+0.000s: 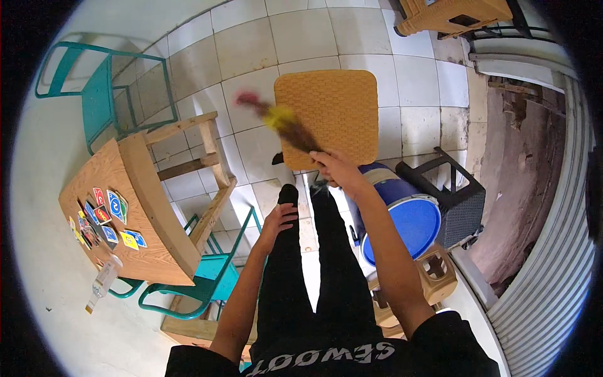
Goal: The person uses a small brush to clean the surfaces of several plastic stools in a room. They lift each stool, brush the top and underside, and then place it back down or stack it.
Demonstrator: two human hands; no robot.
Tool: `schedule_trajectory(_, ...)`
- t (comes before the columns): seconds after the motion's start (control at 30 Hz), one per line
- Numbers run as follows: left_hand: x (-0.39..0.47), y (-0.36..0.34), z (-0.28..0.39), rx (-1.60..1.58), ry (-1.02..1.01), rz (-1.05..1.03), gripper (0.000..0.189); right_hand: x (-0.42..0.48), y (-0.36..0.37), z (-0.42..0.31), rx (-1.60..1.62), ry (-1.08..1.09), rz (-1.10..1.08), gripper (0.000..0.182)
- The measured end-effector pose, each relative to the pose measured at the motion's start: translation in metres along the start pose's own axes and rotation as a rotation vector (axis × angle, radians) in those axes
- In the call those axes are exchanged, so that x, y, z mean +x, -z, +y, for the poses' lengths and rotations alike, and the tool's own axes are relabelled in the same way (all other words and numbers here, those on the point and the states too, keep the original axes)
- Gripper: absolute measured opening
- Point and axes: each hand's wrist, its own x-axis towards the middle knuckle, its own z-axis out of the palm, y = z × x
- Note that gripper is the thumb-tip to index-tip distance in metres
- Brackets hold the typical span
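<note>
My right hand [337, 169] is closed on the near end of a feather duster [287, 123], whose brown, yellow and pinkish-red head is blurred. The duster reaches up and left across the left edge of a tan woven-pattern plastic table or stool top [337, 113]. Near my left thigh, my left hand [275, 224] holds nothing, its fingers apart.
A wooden table [155, 207] at left bears scattered cards [114, 205] and a clear bottle [103, 282]. Teal metal chairs [99, 103] stand beside it. At right are a blue drum [400, 226], a black plastic stool [457, 207], tan stools [438, 278] and a corrugated shutter [546, 282].
</note>
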Motion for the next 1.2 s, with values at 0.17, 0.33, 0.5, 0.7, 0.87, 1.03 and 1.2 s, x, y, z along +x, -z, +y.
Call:
schedule_trajectory(0.17, 0.003, 0.003, -0.003, -0.019, -0.012, -0.001, 0.076, 0.012, -0.003, 0.003, 0.514, 0.237, 0.416, 0.031)
schedule_trajectory(0.33, 0.007, 0.005, -0.005, -0.023, 0.009, 0.004, 0.076, 0.022, -0.015, 0.008, 0.351, 0.330, 0.413, 0.034)
schedule_trajectory(0.5, 0.001, 0.001, -0.003, -0.019, 0.003, 0.011, 0.077, 0.007, -0.022, -0.007, 0.115, 0.067, 0.100, 0.035)
schedule_trajectory(0.7, 0.002, -0.005, 0.001, -0.036, -0.040, -0.001, 0.079, 0.022, -0.024, 0.000, 0.479, 0.338, 0.507, 0.040)
schedule_trajectory(0.87, -0.004, 0.007, -0.008, -0.046, -0.044, 0.019, 0.078, 0.002, -0.041, -0.010, -0.196, 0.031, -0.001, 0.037)
schedule_trajectory(1.03, -0.008, 0.004, -0.010, -0.064, -0.038, 0.028, 0.078, 0.027, -0.005, 0.006, 0.426, 0.282, 0.396, 0.037)
schedule_trajectory(1.2, -0.018, 0.018, -0.028, -0.073, -0.036, 0.038, 0.075, 0.011, 0.029, -0.027, 0.139, 0.261, 0.315, 0.034)
